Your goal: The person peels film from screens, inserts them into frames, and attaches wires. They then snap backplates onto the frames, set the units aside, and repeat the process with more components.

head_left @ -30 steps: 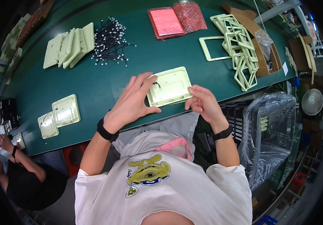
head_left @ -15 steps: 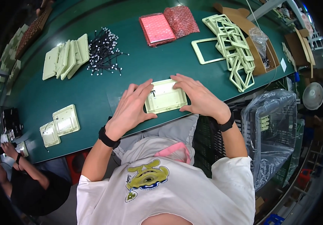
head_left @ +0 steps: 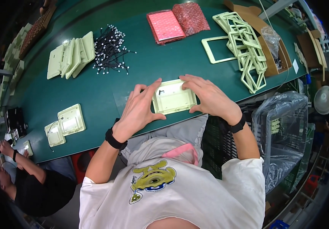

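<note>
A pale green rectangular plastic housing (head_left: 175, 100) lies at the table's near edge, its hollow side up. Near its upper left corner sits a small black part (head_left: 162, 92). My left hand (head_left: 137, 110) grips the housing's left side, fingers at the far corner and thumb at the near corner. On the opposite side my right hand (head_left: 215, 102) holds it the same way, fingertips over the far rim and thumb by the near right corner. Two similar housings (head_left: 71, 120) with thin black wires rest to the left.
Stacked pale green housings (head_left: 71, 55) stand beside a heap of black cables with white connectors (head_left: 111, 49). Pink bubble wrap (head_left: 166, 26) lies at the back. Pale green frames (head_left: 244, 45) pile up by a cardboard box (head_left: 281, 53). A co-worker (head_left: 38, 179) sits at the left.
The whole view has shifted slightly, so things appear a little further right. Both hands keep their hold on the housing, with hardly any other movement.
</note>
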Demonstrator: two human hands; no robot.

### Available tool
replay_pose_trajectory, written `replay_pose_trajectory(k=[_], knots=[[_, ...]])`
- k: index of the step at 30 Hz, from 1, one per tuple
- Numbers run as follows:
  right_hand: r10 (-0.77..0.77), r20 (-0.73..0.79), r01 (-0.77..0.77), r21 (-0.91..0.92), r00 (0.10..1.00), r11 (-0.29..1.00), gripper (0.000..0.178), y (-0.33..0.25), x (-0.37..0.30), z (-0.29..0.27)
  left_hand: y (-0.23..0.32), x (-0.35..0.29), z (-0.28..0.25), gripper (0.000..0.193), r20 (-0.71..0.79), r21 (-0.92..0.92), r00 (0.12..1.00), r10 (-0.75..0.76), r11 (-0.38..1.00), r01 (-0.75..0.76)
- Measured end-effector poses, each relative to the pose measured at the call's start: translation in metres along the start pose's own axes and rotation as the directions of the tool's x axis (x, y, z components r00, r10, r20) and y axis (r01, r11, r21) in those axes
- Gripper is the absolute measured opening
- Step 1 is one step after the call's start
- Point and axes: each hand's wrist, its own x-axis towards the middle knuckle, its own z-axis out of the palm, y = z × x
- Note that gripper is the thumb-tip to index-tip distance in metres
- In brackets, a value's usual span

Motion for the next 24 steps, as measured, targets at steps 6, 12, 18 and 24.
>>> replay_pose_trajectory(k=[6, 12, 18, 24], knots=[[-0.093, 0.007, 0.093, -0.002, 0.996, 0.996, 0.074, -0.004, 0.013, 0.006, -0.010, -0.008, 0.002, 0.117, -0.039, -0.045, 0.999, -0.004, 0.999, 0.002], [-0.196, 0.031, 0.197, -0.048, 0.980, 0.979, 0.073, -0.066, 0.069, 0.038, -0.031, -0.073, -0.042, 0.112, -0.082, 0.074, 0.993, -0.080, 0.994, 0.086], [-0.302, 0.035, 0.303, -0.018, 0.953, 0.953, 0.072, -0.133, 0.144, 0.083, -0.082, -0.212, -0.088, 0.094, -0.616, 0.226, 0.750, -0.241, 0.858, 0.461], [-0.367, 0.072, 0.363, 0.053, 0.928, 0.930, 0.075, -0.164, 0.178, 0.108, -0.144, -0.281, -0.090, 0.073, -0.715, 0.087, 0.525, -0.461, 0.687, 0.721]])
